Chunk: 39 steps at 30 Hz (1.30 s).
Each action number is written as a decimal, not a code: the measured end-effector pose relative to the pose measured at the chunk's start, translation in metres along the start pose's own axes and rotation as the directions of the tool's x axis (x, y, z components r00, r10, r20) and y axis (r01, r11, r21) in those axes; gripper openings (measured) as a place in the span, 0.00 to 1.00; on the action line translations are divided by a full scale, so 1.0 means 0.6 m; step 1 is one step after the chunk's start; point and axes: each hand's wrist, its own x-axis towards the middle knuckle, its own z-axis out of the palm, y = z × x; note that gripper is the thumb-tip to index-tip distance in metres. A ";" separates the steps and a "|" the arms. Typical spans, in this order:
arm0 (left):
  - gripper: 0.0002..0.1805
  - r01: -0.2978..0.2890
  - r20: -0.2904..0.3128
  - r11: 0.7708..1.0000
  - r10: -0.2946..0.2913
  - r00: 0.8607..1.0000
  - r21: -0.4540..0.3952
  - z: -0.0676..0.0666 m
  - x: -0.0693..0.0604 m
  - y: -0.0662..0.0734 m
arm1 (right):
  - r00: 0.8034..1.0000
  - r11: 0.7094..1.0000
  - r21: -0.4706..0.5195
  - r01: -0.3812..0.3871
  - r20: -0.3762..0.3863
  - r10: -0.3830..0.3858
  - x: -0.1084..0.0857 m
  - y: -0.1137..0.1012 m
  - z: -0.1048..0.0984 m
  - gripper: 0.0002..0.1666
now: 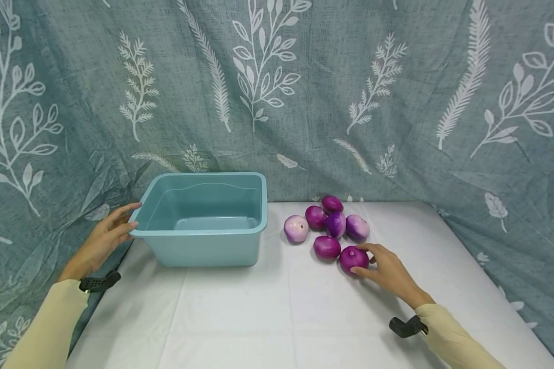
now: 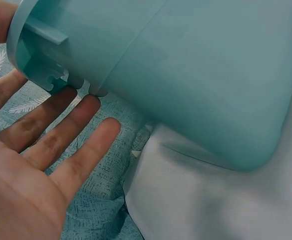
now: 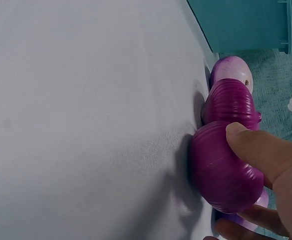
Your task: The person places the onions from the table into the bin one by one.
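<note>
My right hand [image 1: 390, 271] holds a dark purple onion [image 1: 353, 260] at the near right of a group of onions. In the right wrist view the thumb [image 3: 255, 150] lies on the onion [image 3: 225, 170] and the fingers reach round its far side, partly hidden. The onion appears to rest on the cloth. At the left, my left hand [image 1: 102, 243] touches the rim of a blue-green plastic basin [image 1: 208, 251]. Its fingers [image 2: 78, 165] are spread and fairly straight beside the basin's outer wall [image 2: 185, 75] in the left wrist view. No contents show inside the basin.
Several other purple onions lie close together, among them a paler one [image 1: 296, 229] nearest the basin and a dark one [image 1: 327, 248] beside the held onion. A white cloth [image 1: 240, 318] covers the table. A leaf-patterned grey-green curtain [image 1: 304, 143] hangs behind it.
</note>
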 end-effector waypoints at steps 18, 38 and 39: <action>0.32 0.029 -0.013 0.999 -0.030 0.999 -0.037 0.009 -0.020 0.000 | 0.998 0.996 0.067 -0.060 0.030 0.058 0.002 0.014 0.000 0.46; 0.33 0.023 -0.033 1.000 -0.024 0.999 -0.015 0.024 -0.038 0.010 | 1.000 0.994 0.106 -0.008 -0.013 0.009 0.017 -0.006 -0.041 0.44; 0.33 0.023 -0.035 1.000 -0.023 0.999 -0.016 0.025 -0.038 0.010 | 1.000 0.994 0.105 -0.006 -0.016 0.008 0.019 -0.008 -0.043 0.44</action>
